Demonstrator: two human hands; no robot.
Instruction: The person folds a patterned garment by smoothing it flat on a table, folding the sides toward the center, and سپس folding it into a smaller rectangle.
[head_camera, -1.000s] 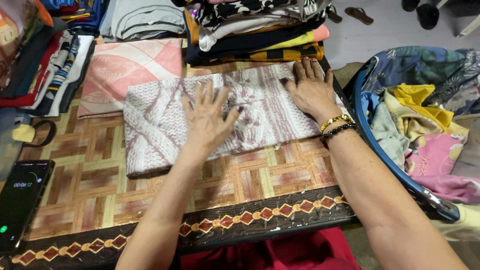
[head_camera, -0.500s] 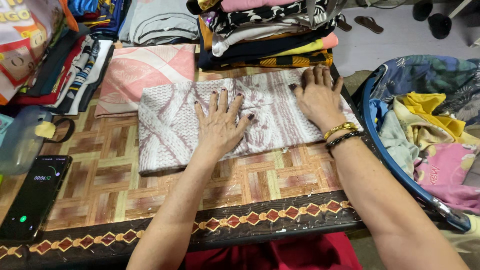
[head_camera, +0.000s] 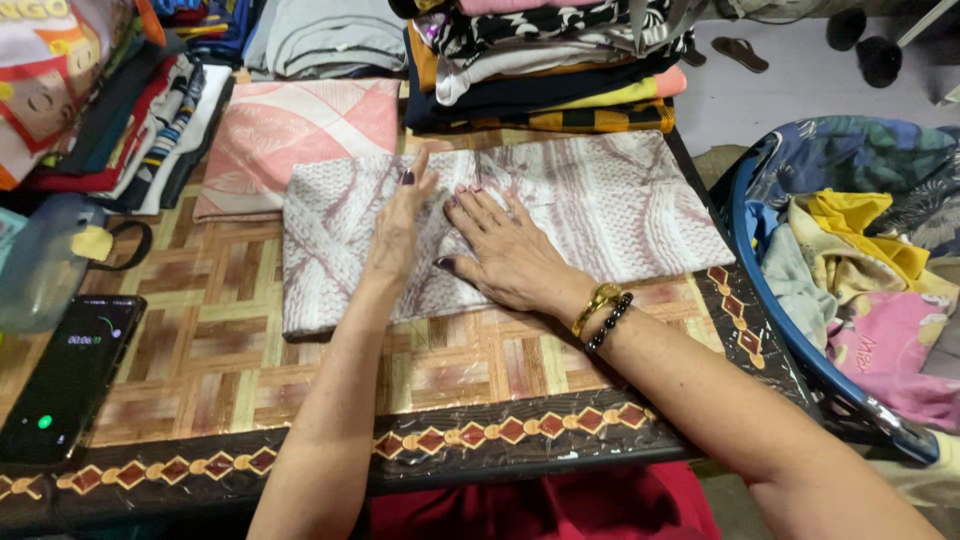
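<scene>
A folded cloth (head_camera: 610, 205) with a mauve and white knit-like print lies flat on the table (head_camera: 230, 350). My left hand (head_camera: 398, 228) stands edge-on near the cloth's middle, fingers straight and pointing away from me. My right hand (head_camera: 505, 250) lies palm down just to its right, fingers spread and pressing the cloth, with a gold bangle and a dark bead bracelet on the wrist. Neither hand grips anything.
A folded pink cloth (head_camera: 290, 135) lies behind the mauve one. Stacks of folded clothes (head_camera: 545, 65) fill the back of the table. A phone (head_camera: 70, 375) and a clear plastic container (head_camera: 40, 265) sit at left. A blue basket (head_camera: 780, 330) of loose clothes stands at right.
My right hand has slid left from the cloth's right end to its middle. My left hand has turned from flat to edge-on. The view has shifted left.
</scene>
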